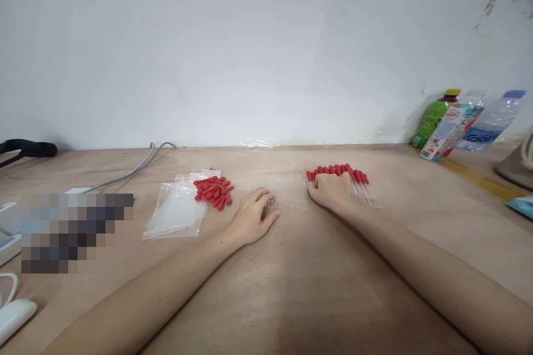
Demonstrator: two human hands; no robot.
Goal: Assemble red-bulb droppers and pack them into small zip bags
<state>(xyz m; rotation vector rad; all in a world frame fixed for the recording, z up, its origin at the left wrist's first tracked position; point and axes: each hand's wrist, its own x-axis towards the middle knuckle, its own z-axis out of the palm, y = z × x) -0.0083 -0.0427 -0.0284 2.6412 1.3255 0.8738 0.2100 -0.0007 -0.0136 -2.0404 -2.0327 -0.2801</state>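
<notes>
A row of thin clear glass tubes (pixel 287 191) lies side by side on the wooden tabletop. My left hand (pixel 252 216) rests at the left end of that row, fingers spread and thumb apart, holding nothing. Left of it is a heap of loose red rubber bulbs (pixel 214 191), partly on clear zip bags (pixel 177 213). On the right, droppers (pixel 362 183) made of clear tubes with red bulbs lie in a slanted row. My right hand (pixel 333 191) is closed over their left end, its fingers around a dropper whose red bulb shows above the thumb; most of it is hidden.
Drink bottles (pixel 433 119) and a carton (pixel 447 133) stand at the back right by the wall. A cable (pixel 137 169) runs across the back left. A white object (pixel 16 319) sits near the left edge, and a blue packet (pixel 522 206) at the right edge.
</notes>
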